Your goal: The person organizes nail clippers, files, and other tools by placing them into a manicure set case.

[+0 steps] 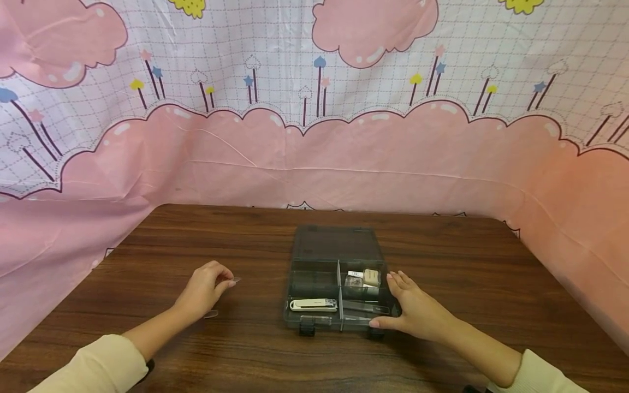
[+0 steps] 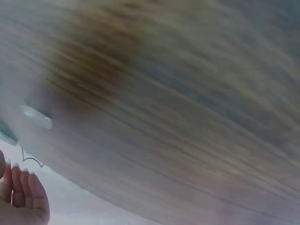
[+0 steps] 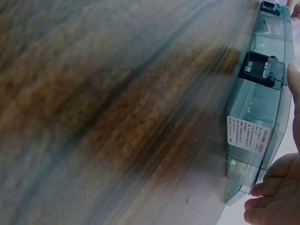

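My left hand [image 1: 203, 289] is over the left part of the table, pinching a small, thin transparent piece [image 1: 237, 280] between thumb and fingertips; its exact kind cannot be told. Another small transparent piece [image 1: 211, 314] lies on the wood beside that wrist. A dark see-through compartment box [image 1: 314, 323] stands with its lid [image 1: 336, 243] folded back. Around its front right corner, my right hand [image 1: 422, 311] holds it, thumb on the front rim and fingers along the right side. Inside are a white nail clipper [image 1: 313, 305], small bottles [image 1: 371, 277] and slim tools [image 1: 363, 308].
Black latches [image 1: 307, 327] hang at the box's front, and a printed label [image 3: 248, 134] is on its wall. The brown wooden table [image 1: 221, 360] reaches back to a pink patterned cloth [image 1: 344, 185] hanging behind and at both sides.
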Demonstrator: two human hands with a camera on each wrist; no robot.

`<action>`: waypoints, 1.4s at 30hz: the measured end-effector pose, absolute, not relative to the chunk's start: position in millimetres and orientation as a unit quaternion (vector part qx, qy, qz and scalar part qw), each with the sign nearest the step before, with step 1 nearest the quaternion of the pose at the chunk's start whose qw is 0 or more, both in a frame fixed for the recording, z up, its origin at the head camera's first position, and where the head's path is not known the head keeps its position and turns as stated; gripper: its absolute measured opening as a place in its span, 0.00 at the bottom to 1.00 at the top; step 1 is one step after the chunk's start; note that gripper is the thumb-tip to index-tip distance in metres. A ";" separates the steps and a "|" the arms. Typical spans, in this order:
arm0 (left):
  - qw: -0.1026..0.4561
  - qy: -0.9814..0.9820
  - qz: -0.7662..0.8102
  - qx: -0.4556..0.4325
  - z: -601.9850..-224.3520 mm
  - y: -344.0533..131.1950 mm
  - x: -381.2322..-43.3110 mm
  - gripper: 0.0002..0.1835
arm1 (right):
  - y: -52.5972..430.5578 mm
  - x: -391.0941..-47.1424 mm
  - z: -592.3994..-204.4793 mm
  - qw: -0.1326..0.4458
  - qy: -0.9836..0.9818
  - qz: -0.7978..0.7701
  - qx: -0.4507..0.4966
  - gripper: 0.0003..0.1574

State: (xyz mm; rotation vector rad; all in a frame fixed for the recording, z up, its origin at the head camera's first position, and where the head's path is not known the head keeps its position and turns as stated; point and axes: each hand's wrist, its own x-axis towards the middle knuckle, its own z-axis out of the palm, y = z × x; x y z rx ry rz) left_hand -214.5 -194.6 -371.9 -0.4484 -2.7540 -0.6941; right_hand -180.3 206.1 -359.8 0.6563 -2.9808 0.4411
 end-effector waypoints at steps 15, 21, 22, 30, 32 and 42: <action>0.124 -0.943 -0.253 -0.177 -365.6 -166.0 -215.5 0.05 | 207.2 -179.2 -361.0 0.027 -0.965 0.160 0.207 0.67; 0.117 -0.940 -0.264 -0.184 -364.3 -152.1 -216.3 0.05 | 207.4 -178.8 -362.4 0.034 -0.964 0.159 0.209 0.66; 0.119 -0.939 -0.266 -0.185 -364.2 -149.9 -216.5 0.04 | 207.3 -178.7 -362.5 0.034 -0.964 0.159 0.209 0.66; 0.131 -0.929 -0.285 -0.195 -364.3 -132.7 -220.3 0.03 | 207.0 -178.6 -362.4 0.028 -0.966 0.161 0.202 0.67; 0.135 -0.928 -0.288 -0.195 -364.5 -128.1 -221.7 0.03 | 206.9 -178.5 -361.7 0.025 -0.966 0.161 0.202 0.67; 0.145 -0.924 -0.295 -0.196 -364.7 -107.2 -230.7 0.03 | 205.5 -177.7 -361.8 0.029 -0.965 0.165 0.202 0.67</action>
